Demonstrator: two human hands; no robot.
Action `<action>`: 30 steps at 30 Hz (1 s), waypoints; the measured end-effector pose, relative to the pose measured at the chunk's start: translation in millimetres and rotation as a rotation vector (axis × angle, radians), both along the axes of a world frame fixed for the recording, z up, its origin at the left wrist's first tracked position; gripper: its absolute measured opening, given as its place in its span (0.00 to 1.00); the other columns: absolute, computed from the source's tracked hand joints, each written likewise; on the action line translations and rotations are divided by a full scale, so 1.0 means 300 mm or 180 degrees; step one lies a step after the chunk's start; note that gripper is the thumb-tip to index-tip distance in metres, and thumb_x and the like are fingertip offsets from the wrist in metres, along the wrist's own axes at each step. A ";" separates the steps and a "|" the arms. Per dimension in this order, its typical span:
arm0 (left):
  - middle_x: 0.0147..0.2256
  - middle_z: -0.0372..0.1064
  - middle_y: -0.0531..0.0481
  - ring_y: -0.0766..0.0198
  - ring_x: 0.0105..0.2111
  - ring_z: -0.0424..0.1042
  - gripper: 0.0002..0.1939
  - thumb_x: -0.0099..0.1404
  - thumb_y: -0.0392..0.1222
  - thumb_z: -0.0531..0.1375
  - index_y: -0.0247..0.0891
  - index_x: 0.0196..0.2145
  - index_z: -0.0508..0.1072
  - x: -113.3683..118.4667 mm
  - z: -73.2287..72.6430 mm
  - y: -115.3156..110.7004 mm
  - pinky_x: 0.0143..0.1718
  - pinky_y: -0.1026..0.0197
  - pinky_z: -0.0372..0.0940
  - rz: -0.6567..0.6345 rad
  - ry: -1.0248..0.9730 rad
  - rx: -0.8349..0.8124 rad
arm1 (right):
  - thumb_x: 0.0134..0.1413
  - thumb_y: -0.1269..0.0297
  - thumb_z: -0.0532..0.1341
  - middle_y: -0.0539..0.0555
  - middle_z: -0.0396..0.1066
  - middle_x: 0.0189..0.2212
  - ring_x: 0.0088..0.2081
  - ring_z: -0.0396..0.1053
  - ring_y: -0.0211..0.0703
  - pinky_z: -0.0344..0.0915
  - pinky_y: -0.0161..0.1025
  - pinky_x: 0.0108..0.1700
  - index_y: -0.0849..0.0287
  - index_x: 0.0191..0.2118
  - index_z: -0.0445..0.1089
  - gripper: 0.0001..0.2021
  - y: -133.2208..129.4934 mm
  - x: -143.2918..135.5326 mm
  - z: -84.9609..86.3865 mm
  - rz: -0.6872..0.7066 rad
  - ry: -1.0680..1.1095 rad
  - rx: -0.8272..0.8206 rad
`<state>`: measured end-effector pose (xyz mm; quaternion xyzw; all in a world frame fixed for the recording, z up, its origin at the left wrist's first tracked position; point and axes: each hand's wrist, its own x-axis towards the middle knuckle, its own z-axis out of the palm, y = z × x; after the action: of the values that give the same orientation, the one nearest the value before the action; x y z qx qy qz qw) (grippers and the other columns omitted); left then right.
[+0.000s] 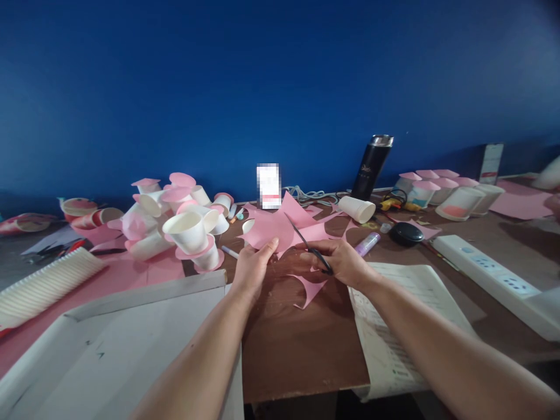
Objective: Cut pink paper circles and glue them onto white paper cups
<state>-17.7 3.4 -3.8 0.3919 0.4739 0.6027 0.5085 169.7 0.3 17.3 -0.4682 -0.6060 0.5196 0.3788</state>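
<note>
My left hand (256,265) pinches the lower edge of a pink paper piece (268,226), thumb on top. Black scissors (321,259) are in my right hand (341,261), its fingers wrapped round the handles. The scissor blades point up and to the left, against the right part of the pink paper. A curved pink scrap (308,290) lies on the brown table (301,344) below my hands. More pink scraps lie behind the held paper, partly hidden by it.
Paper cups with pink discs (186,230) crowd the left, near a stack of cups (48,286) and a white box (131,344). To the right are a black bottle (371,168), a fallen cup (356,209), a glue stick (367,244), printed paper (420,291) and a power strip (494,280).
</note>
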 end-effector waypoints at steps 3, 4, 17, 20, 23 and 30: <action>0.22 0.70 0.51 0.68 0.22 0.64 0.15 0.49 0.50 0.68 0.34 0.26 0.75 -0.005 -0.004 0.007 0.27 0.64 0.59 -0.0030 -0.0056 0.0031 | 0.38 0.46 0.69 0.50 0.67 0.21 0.23 0.61 0.34 0.62 0.34 0.25 0.66 0.46 0.76 0.32 -0.002 -0.001 0.008 -0.0044 -0.0073 -0.0004; 0.21 0.69 0.52 0.68 0.22 0.64 0.15 0.49 0.50 0.68 0.34 0.26 0.75 -0.007 -0.005 0.009 0.27 0.64 0.58 -0.0023 -0.0072 0.0010 | 0.37 0.46 0.69 0.50 0.66 0.20 0.22 0.61 0.34 0.62 0.34 0.25 0.67 0.46 0.76 0.32 -0.002 -0.002 0.010 -0.0039 -0.0092 0.0008; 0.26 0.74 0.47 0.58 0.31 0.71 0.17 0.54 0.54 0.65 0.35 0.30 0.79 -0.028 0.036 -0.011 0.35 0.61 0.61 -0.0065 0.1209 0.0139 | 0.39 0.49 0.70 0.52 0.69 0.25 0.25 0.62 0.35 0.62 0.35 0.28 0.68 0.48 0.75 0.32 0.009 0.001 -0.021 0.0128 0.0253 -0.0128; 0.26 0.75 0.47 0.58 0.31 0.70 0.17 0.55 0.54 0.64 0.35 0.27 0.79 -0.022 0.063 -0.027 0.35 0.62 0.61 -0.0201 0.1377 0.0238 | 0.38 0.49 0.70 0.53 0.71 0.26 0.25 0.63 0.35 0.61 0.34 0.26 0.66 0.47 0.75 0.31 0.011 0.006 -0.015 -0.0023 0.0088 -0.0048; 0.25 0.74 0.46 0.57 0.31 0.70 0.16 0.54 0.53 0.65 0.35 0.26 0.78 -0.018 0.072 -0.034 0.35 0.61 0.61 -0.0234 0.1365 0.0252 | 0.39 0.48 0.69 0.52 0.70 0.25 0.24 0.62 0.35 0.60 0.33 0.24 0.65 0.47 0.76 0.31 0.008 0.009 -0.007 -0.0073 0.0002 0.0019; 0.23 0.71 0.49 0.57 0.32 0.70 0.15 0.52 0.52 0.67 0.35 0.25 0.76 -0.028 0.051 -0.019 0.37 0.61 0.62 -0.0284 0.0957 0.0124 | 0.43 0.48 0.68 0.50 0.67 0.23 0.23 0.60 0.33 0.58 0.32 0.23 0.63 0.50 0.74 0.30 0.012 0.021 -0.016 -0.0022 -0.0142 0.0135</action>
<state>-26.2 -2.4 11.4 0.5082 0.5151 0.5231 0.4504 176.2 4.1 12.6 -0.4736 -0.6236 0.4948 0.3768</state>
